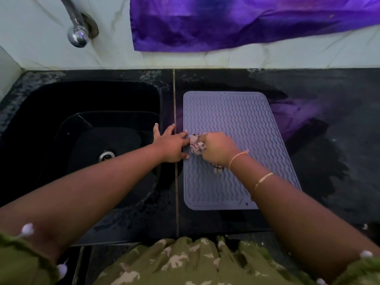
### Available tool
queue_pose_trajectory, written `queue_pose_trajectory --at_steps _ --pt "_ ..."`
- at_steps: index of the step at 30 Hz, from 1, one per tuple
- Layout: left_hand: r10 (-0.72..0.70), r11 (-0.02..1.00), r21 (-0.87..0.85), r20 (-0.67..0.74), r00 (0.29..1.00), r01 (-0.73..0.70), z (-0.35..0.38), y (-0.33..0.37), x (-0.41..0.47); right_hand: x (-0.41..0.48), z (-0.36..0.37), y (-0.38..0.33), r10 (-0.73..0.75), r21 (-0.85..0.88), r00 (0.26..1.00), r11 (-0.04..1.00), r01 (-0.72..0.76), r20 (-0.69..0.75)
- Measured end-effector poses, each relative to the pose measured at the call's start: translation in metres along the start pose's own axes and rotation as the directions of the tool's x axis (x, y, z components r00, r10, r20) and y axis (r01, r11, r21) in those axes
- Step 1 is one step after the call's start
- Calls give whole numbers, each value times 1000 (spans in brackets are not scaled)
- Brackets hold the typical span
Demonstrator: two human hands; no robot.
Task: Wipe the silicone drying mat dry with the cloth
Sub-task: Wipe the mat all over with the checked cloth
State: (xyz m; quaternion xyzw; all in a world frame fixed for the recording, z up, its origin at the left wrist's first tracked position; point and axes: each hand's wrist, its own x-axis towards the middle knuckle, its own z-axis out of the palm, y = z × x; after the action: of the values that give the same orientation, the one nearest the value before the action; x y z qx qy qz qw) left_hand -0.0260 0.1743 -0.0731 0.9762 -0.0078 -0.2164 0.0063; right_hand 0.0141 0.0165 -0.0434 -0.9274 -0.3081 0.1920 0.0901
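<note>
The grey silicone drying mat (236,124) lies flat on the dark countertop (329,161), just right of the black sink (61,103); the right hand (218,148) grips a bunched patterned cloth (197,145) pressed on the mat's left part; the left hand (171,144), fingers spread straight, presses the mat's left edge.

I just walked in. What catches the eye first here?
The right hand grips a bunched patterned cloth on the grey silicone drying mat, right of the black sink. The left hand rests flat at the mat's left edge. Vivid purple fabric hangs on the wall behind.
</note>
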Motion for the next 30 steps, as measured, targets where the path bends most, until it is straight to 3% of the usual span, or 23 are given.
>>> queue_pose_trajectory --at_steps 3,9,16,19,22,24,27,30 --pt "-28 998 53 -21 999 29 0 1 -2 -8 10 -1 -77 -124 996 990 70 -49" --pt "-72 991 108 -9 997 72 -2 5 -3 -26 13 4 -62 45 993 997 58 103" --pt "-74 992 100 5 997 73 -3 7 -3 -35 14 -4 -34 95 975 995 13 222" --pt "-59 998 27 56 997 57 -2 7 -4 -38 5 1 -40 237 968 971 -21 247" --pt "-19 1000 -20 141 990 22 -9 6 -5 -37 -12 10 39 462 989 881 -103 145" --pt "32 999 -7 106 994 -31 -14 8 -5 -33 -20 13 103 528 994 844 -98 20" --pt "57 998 -13 31 998 -57 -12 13 -7 -28 -20 8 102 445 990 894 -48 -98" --pt "27 998 -54 55 998 -24 -6 18 -11 -30 4 -5 46 272 999 961 -44 -3"
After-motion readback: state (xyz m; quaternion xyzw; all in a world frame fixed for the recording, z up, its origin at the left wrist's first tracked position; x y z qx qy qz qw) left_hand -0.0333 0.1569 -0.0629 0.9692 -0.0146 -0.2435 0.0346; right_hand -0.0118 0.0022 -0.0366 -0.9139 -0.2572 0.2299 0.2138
